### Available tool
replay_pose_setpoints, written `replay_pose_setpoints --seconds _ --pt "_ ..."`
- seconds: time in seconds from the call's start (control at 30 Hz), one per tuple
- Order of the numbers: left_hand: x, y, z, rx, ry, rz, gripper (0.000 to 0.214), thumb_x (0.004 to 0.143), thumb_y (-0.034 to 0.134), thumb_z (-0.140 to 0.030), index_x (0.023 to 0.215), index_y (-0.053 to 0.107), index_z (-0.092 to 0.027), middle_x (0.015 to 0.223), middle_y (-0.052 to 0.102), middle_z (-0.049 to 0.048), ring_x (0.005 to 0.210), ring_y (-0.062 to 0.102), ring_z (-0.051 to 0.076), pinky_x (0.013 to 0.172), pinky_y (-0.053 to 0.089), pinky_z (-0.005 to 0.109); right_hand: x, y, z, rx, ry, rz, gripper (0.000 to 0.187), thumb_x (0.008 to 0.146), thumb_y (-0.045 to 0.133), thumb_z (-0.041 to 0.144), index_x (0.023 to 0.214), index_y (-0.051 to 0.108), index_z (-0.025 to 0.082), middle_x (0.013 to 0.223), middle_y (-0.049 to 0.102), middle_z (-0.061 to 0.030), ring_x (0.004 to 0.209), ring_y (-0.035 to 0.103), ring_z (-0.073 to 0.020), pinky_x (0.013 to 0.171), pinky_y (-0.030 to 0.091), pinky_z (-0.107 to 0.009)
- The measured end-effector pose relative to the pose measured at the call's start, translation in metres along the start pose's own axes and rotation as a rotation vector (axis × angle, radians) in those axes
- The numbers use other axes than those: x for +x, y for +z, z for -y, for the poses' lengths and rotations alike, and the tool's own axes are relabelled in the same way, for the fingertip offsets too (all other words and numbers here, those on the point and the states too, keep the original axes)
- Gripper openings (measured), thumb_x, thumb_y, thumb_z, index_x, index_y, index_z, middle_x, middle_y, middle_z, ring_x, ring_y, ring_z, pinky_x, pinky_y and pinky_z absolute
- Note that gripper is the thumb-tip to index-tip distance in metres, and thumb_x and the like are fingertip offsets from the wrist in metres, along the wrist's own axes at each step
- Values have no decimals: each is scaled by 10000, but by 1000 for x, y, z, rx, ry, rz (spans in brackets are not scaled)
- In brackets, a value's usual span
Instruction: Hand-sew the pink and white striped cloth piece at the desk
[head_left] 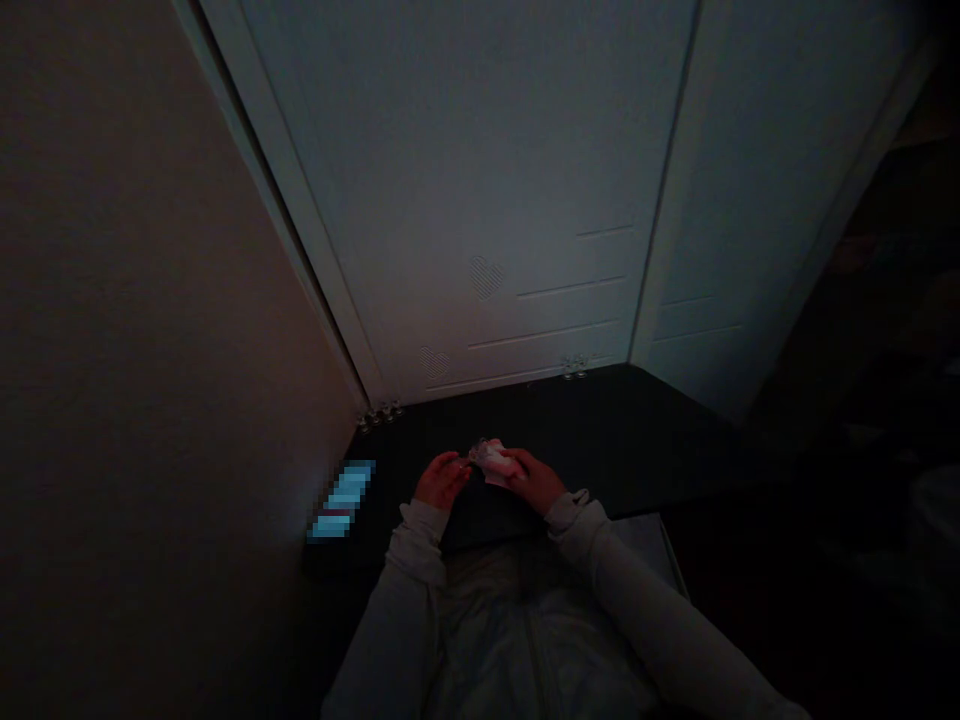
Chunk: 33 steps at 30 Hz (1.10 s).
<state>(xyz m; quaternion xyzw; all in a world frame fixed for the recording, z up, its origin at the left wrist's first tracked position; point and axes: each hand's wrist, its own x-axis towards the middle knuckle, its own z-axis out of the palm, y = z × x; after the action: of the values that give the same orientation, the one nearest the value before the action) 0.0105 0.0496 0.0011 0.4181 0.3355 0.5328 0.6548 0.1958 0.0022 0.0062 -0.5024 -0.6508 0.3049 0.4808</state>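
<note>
The scene is very dim. My right hand point(534, 480) is closed on a small pale, crumpled packet or wrapper point(491, 458) held over a dark tabletop point(630, 440). My left hand point(442, 480) sits just left of it, its fingers curled toward the packet's left end and touching or pinching it. What the packet is cannot be made out. Both arms wear light grey sleeves.
A white panelled wardrobe door point(487, 200) with heart cut-outs stands behind the table. A beige wall point(135, 350) is on the left. A glowing blue screen point(341, 500) lies at the table's left edge. Dark clutter fills the right.
</note>
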Motion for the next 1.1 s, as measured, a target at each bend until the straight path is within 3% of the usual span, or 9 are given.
replay_pose_setpoints --seconds 0.17,0.4,0.57,0.77,1.1 --pt "0 5 8 127 -46 -2 434 441 728 -255 798 513 -135 742 627 41 634 595 153 686 462 338 0 -3 1 70 -19 11 413 634 508 202 1042 446 186 1057 513 -45 937 489 -179 835 360 -318" --pt "3 3 9 135 -48 -20 445 425 732 -272 779 496 -140 696 616 26 613 594 144 625 469 297 2 -1 -12 297 -12 14 501 651 528 229 1114 349 164 1053 515 -81 947 501 -170 822 388 -314" --pt "2 3 9 133 -49 -4 432 426 731 -260 771 499 -146 692 610 19 617 593 140 612 465 284 3 0 -13 369 -12 0 384 656 552 279 1004 431 171 1056 504 -77 956 492 -175 830 381 -321" --pt "3 2 12 180 -47 11 429 408 738 -252 771 544 -132 671 598 8 601 580 127 602 455 271 2 -2 -11 449 99 21 311 639 570 353 888 513 175 912 562 -35 864 518 -180 781 390 -323" --pt "-1 3 10 241 -78 57 435 439 720 -298 820 605 -122 679 612 24 575 547 99 615 433 265 4 -2 -17 580 23 37 280 587 621 274 827 507 189 870 557 -20 839 521 -176 806 367 -357"
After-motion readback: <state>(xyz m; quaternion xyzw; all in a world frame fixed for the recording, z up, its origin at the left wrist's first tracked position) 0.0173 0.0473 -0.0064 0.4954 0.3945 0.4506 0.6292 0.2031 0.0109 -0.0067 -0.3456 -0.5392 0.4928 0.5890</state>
